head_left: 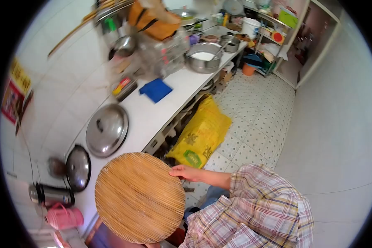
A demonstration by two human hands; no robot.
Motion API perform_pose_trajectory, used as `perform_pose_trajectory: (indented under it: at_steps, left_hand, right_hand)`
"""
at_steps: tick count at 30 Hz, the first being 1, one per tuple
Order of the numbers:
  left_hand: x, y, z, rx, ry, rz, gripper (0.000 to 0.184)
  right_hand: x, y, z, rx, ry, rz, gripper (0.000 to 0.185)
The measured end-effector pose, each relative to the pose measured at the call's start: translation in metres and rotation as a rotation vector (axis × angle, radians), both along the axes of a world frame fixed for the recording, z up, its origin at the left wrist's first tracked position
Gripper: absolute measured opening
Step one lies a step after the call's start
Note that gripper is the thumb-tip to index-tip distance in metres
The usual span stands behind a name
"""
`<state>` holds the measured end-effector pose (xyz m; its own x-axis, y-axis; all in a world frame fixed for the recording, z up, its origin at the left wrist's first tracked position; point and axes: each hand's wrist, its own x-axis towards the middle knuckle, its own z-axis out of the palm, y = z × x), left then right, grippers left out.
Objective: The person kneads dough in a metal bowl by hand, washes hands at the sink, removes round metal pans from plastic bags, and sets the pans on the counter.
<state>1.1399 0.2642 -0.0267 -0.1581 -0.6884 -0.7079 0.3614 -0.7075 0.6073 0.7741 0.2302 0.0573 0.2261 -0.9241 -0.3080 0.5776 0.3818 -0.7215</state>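
A round tray (139,198) of thin wooden-looking stalks, with pale powdery marks, is held out over the near end of the counter. My right hand (185,172) pinches its right rim, thumb on top and the other fingers mostly beneath. At the bottom of the view, a small part of my left hand (153,245) shows against the tray's lower rim; the rest is cut off. Beside the tray on the counter rest a large steel lid (107,130) and a darker lid (78,168) leaning near the wall.
A white counter (153,118) runs to the upper right, bearing a blue cloth (156,90) and a steel pot (203,58) with white contents. A yellow sack (202,134) lies on the tiled floor. A pink jug (64,217) and a thermos (51,194) stand lower left.
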Motion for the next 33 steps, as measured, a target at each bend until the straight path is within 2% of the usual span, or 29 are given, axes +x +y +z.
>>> perform_pose_trajectory:
  at_steps: [3,5,10,12,15,16,17,19,20,22,27,33]
  left_hand:
    - [-0.112,-0.036,0.008,-0.035,0.023,-0.146,0.036]
    - [-0.178,-0.049,0.015,-0.052,0.045,-0.240,0.036]
    - [-0.339,-0.063,0.037,-0.082,0.125,-0.504,0.035]
    - [-0.398,-0.067,0.046,-0.101,0.170,-0.608,0.035]
    - [-0.489,-0.063,0.059,-0.108,0.242,-0.748,0.035]
    - [-0.515,-0.061,0.062,-0.111,0.268,-0.787,0.035]
    - [-0.543,-0.059,0.067,-0.113,0.291,-0.829,0.035]
    - [-0.598,-0.055,0.073,-0.118,0.340,-0.890,0.035]
    - [-0.627,-0.054,0.076,-0.119,0.363,-0.917,0.034]
    - [-0.682,-0.052,0.082,-0.113,0.405,-0.956,0.034]
    - [-0.822,-0.066,0.085,-0.128,0.501,-0.998,0.034]
    - [-0.993,-0.105,0.123,-0.127,0.574,-0.894,0.033]
  right_hand:
    - [-0.098,0.027,-0.005,-0.006,0.078,-0.074,0.028]
    - [-0.158,0.056,-0.006,-0.015,0.226,-0.173,0.028]
    - [-0.288,0.152,0.041,0.082,0.368,-0.412,0.030]
    - [-0.327,0.187,0.048,0.144,0.219,-0.618,0.034]
    - [-0.374,0.234,0.032,0.216,0.095,-0.763,0.041]
    - [-0.380,0.244,0.041,0.168,0.048,-0.818,0.045]
    - [-0.391,0.253,0.044,0.166,0.048,-0.821,0.045]
    - [-0.420,0.271,0.046,0.179,0.073,-1.035,0.047]
    - [-0.436,0.277,0.049,0.179,0.077,-1.040,0.047]
    - [-0.470,0.288,0.055,0.182,0.121,-1.200,0.048]
    - [-0.587,0.285,0.061,0.113,0.100,-1.288,0.045]
    - [-0.743,0.235,0.101,0.034,0.144,-1.412,0.045]
